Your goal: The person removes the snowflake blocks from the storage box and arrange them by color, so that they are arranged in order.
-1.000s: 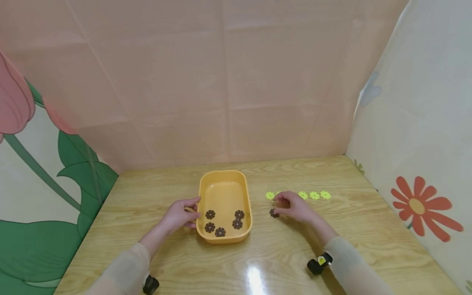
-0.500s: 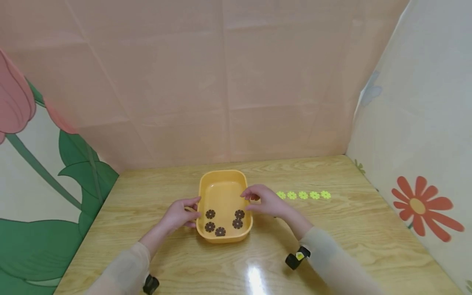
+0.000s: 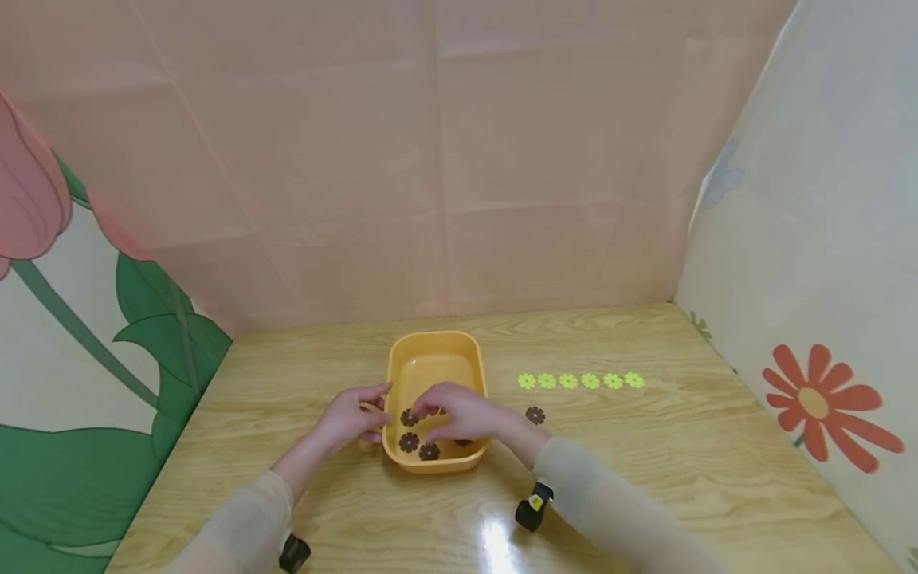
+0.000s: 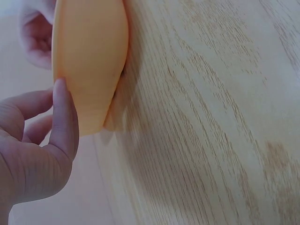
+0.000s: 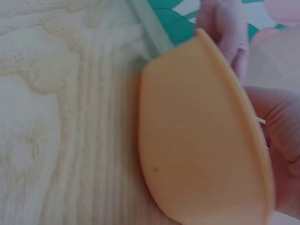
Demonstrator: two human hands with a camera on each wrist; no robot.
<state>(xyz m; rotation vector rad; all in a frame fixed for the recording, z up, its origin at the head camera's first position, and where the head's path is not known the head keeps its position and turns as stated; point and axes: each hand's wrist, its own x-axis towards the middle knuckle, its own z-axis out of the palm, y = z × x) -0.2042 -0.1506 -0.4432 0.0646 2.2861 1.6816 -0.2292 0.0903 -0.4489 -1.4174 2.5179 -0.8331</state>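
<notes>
My left hand (image 3: 350, 414) holds the left rim of an orange-yellow plastic tray (image 3: 437, 343), its fingertips on the edge. In the left wrist view, one digit lies against the tray's outer wall (image 4: 93, 61). Over the tray's front half is my right hand (image 3: 462, 412), thumb and forefinger apart, with no piece visible between them. Brown notched flower-shaped discs lie on the tray floor; one disc (image 3: 409, 442) is at the left, another (image 3: 429, 452) near the front. My right hand partly covers those at the right. The fingertips are near the disc (image 3: 409, 417) at upper left.
Several yellow-green flower-shaped discs (image 3: 568, 381) lie in a row on the wooden table (image 3: 645, 478), right of the tray. One brown disc (image 3: 535, 415) lies in front of the row's left end. A pink covering (image 3: 445, 159) hangs behind.
My right hand let go of a brown disc on the table in front of the yellow-green row, then moved left across the tray's rim and into the tray. My left hand stayed put.
</notes>
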